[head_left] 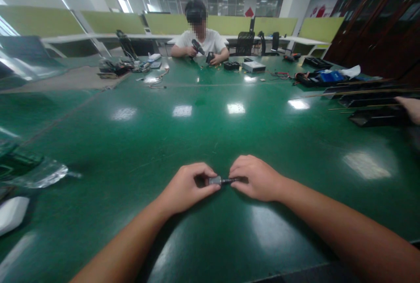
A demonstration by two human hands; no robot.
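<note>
Green worktop, glossy, ceiling lights mirrored in it. Near edge, centre: left hand, grip closed, thumb and fingers pinching a small grey cylinder. From its right end runs a thin dark shaft; right hand, grip closed on the shaft's far end at the fingertips. Cylinder and shaft lie in line, roughly level, between the two hands, low over the worktop (whether they touch it, cannot tell).

Left side: clear plastic packaging, crumpled and shiny; nearer, a white object, cut off by the frame. Right side: dark channel-shaped pieces, another person's hand at them; beyond, a tool bag with a blue item on it. Far side: seated person holding a power drill, a white box nearby.
</note>
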